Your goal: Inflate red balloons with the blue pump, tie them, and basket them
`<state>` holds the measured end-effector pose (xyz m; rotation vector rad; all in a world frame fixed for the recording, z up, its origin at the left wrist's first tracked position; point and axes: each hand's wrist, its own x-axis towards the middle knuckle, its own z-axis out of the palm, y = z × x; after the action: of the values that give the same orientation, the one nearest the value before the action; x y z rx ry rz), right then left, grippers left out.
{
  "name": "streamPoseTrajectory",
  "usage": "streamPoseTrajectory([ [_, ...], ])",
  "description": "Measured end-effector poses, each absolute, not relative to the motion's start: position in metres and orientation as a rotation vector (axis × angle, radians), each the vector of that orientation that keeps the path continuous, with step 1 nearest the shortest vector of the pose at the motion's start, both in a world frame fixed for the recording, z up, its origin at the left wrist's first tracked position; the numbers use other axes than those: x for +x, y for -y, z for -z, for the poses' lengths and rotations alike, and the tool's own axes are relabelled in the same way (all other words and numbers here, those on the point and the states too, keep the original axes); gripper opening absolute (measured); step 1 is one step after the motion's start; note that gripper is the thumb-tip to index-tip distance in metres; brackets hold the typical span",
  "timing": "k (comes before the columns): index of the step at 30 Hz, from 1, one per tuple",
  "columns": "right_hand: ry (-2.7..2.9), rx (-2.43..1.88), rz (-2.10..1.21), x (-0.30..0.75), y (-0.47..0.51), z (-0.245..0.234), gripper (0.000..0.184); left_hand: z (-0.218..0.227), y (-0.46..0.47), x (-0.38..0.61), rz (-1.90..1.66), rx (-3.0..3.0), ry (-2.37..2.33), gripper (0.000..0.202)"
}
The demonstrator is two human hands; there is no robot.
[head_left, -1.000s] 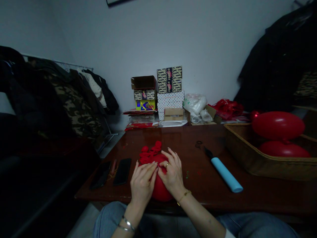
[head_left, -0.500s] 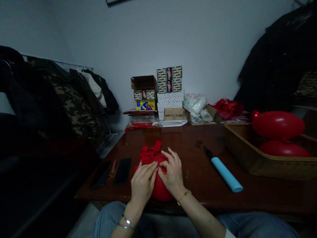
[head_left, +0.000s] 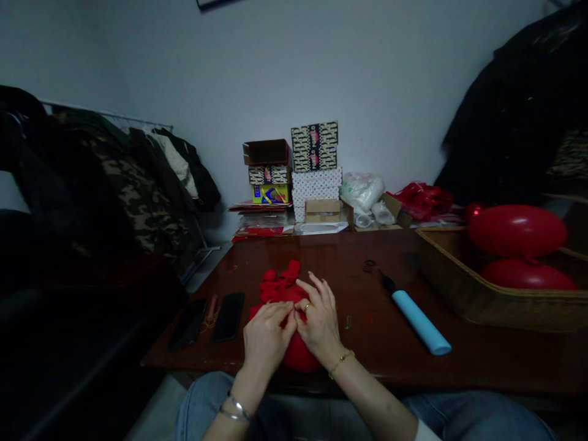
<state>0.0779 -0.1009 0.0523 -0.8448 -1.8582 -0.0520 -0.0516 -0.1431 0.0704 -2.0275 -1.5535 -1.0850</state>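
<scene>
A red inflated balloon (head_left: 301, 357) rests at the table's front edge beneath both my hands. My left hand (head_left: 269, 334) pinches at the top of it, thumb and forefinger together. From the other side, the thumb and forefinger of my right hand (head_left: 319, 321) pinch at the same spot, its other fingers raised. Their fingertips meet and cover the balloon's neck. Just beyond lie several limp red balloons (head_left: 280, 282) in a small heap. To the right is a light blue balloon pump (head_left: 420, 321) with a black nozzle.
Two dark phones (head_left: 228, 316) lie on the left of the table (head_left: 335, 257). Scissors (head_left: 369, 266) lie near the pump nozzle. A wicker basket (head_left: 519, 309) with inflated red balloons (head_left: 517, 231) stands at right. Stacked boxes (head_left: 315, 147) stand behind; clothes (head_left: 133, 184) hang at left.
My left hand's fingers have curled in closer, its thumb and forefinger now pinching at the balloon's top. My right hand has barely shifted.
</scene>
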Motion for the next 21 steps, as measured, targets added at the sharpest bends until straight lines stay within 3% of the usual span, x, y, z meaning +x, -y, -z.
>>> streamPoseTrajectory([
  [10, 1.845, -0.827, 0.015, 0.079, 0.100, -0.050, 0.011, -0.060, 0.141, -0.041, 1.351, -1.843, 1.723, 0.016],
  [21, 1.842, -0.834, 0.022, 0.077, 0.102, -0.051, 0.010, -0.060, 0.140, -0.046, 1.286, -1.792, 1.834, 0.013],
])
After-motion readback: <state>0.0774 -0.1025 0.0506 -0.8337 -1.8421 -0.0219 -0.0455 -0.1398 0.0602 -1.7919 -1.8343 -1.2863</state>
